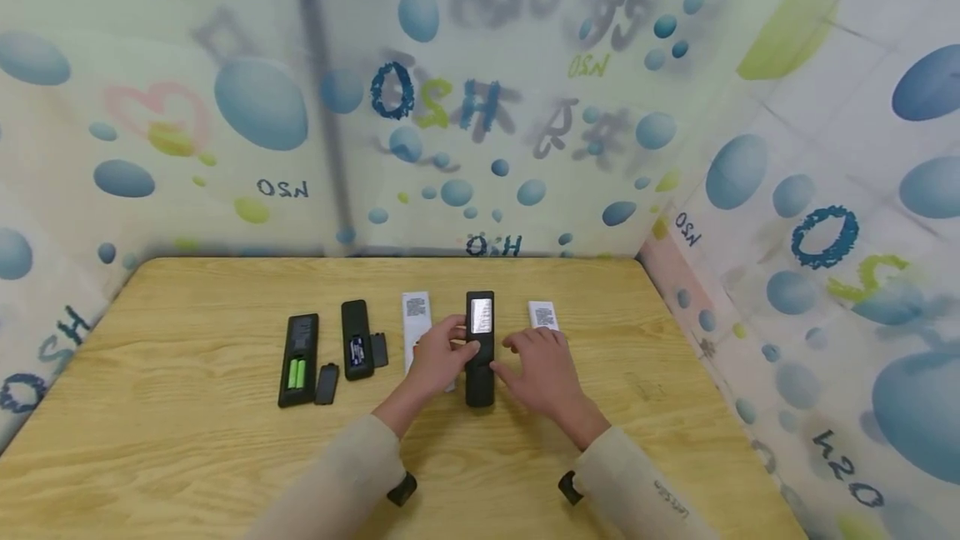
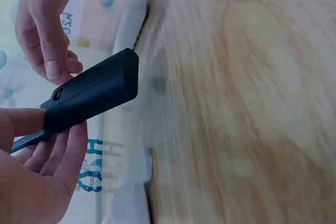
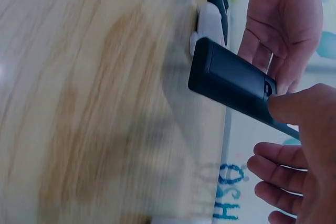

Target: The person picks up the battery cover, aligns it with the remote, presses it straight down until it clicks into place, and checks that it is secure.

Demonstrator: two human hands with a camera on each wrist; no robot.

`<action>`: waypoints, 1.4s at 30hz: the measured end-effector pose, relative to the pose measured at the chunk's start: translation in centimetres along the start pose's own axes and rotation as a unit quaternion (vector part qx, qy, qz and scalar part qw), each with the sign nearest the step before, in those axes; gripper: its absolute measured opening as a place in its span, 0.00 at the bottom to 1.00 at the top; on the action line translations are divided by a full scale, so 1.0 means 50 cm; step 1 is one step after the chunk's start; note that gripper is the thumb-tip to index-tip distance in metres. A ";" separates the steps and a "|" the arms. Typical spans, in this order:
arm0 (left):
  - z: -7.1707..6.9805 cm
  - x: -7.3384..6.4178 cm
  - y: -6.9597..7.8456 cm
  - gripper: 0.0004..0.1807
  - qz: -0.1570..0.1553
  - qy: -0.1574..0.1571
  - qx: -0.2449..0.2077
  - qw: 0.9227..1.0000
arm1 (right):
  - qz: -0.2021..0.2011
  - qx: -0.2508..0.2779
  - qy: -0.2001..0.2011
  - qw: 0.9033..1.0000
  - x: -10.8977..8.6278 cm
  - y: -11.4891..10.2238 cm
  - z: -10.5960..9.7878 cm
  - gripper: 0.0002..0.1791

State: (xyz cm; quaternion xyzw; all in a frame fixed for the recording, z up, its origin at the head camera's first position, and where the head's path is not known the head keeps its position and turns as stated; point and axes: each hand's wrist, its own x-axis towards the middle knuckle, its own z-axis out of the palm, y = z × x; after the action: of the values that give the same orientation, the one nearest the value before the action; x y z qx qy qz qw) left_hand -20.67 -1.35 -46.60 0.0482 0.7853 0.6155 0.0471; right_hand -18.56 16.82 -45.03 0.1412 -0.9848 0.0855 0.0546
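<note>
My left hand (image 1: 442, 352) grips a black remote control (image 1: 480, 386) between thumb and fingers, above the table. Its back faces up, with a silver label at the far end and a battery cover with a small latch, seen in the left wrist view (image 2: 89, 87). On the right side, my right hand (image 1: 543, 369) has its fingers spread loosely, and its thumb (image 3: 294, 108) is at the latch; whether it touches I cannot tell. A white remote control (image 1: 416, 311) lies partly hidden behind my left hand. Another white one (image 1: 542, 314) is partly covered by my right hand.
To the left lies a black remote (image 1: 302, 332) with green batteries in its open compartment, its cover (image 1: 326, 384) beside it. Another black remote (image 1: 356, 315) also shows its battery compartment, with a cover (image 1: 379, 349) alongside. A patterned curtain (image 1: 450, 165) stands behind the wooden table (image 1: 187, 440).
</note>
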 end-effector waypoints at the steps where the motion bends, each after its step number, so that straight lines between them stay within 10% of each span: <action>1: 0.004 0.003 0.002 0.22 -0.003 0.000 -0.003 1.000 | 0.001 -0.002 0.004 1.000 0.000 0.007 -0.003 0.23; 30: 0.112 0.098 0.008 0.26 -0.168 -0.022 -0.006 0.986 | 0.039 -0.028 0.053 0.997 -0.012 0.127 -0.040 0.21; 42: 0.126 0.116 -0.021 0.24 -0.165 -0.016 0.053 0.985 | 0.051 -0.018 0.039 0.998 -0.022 0.134 -0.029 0.21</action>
State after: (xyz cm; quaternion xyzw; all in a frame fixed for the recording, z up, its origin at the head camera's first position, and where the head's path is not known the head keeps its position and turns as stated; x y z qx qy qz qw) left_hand -25.61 5.22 -49.21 -0.0700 0.8130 0.5559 0.1583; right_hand -19.30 23.73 -44.76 0.0863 -0.9892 0.0759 0.0906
